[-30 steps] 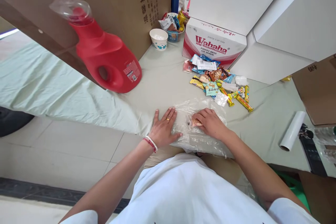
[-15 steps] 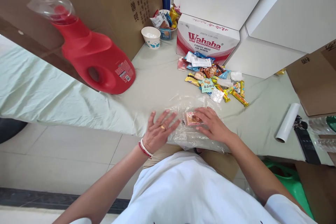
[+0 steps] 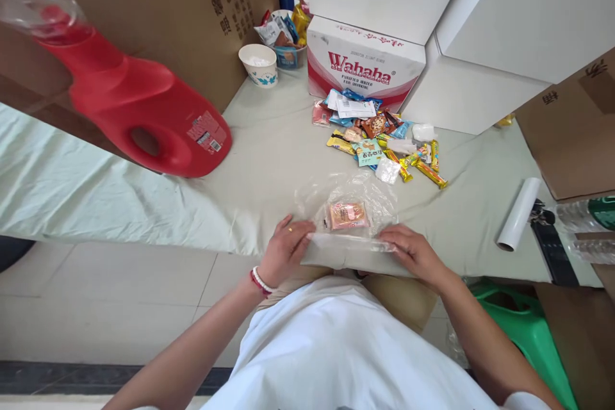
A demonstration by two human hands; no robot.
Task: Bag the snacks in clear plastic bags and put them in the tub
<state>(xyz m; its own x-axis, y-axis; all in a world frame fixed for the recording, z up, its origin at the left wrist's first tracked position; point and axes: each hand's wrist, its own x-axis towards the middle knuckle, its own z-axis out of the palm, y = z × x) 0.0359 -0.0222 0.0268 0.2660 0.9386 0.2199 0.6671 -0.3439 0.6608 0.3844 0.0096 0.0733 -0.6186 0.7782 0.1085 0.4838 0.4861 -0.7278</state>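
A clear plastic bag (image 3: pixel 353 202) lies on the pale green cloth near the table's front edge, with one pink snack packet (image 3: pixel 346 214) inside it. My left hand (image 3: pixel 285 248) pinches the bag's near left edge. My right hand (image 3: pixel 414 251) grips the near right edge. Between both hands the bag's near edge is folded over into a flat strip (image 3: pixel 348 250). Beyond the bag lies a pile of several colourful snack packets (image 3: pixel 379 138).
A red detergent jug (image 3: pixel 129 106) lies at the left before a big cardboard box. A white Wahaha carton (image 3: pixel 365 64), a paper cup (image 3: pixel 258 64) and a bowl of snacks (image 3: pixel 283 35) stand at the back. A white roll (image 3: pixel 517 214) lies right, above a green stool (image 3: pixel 523 333).
Both hands drew back from pressing flat on the bag to its near edge, gripped it and folded it over. The pink packet now lies uncovered inside the bag.
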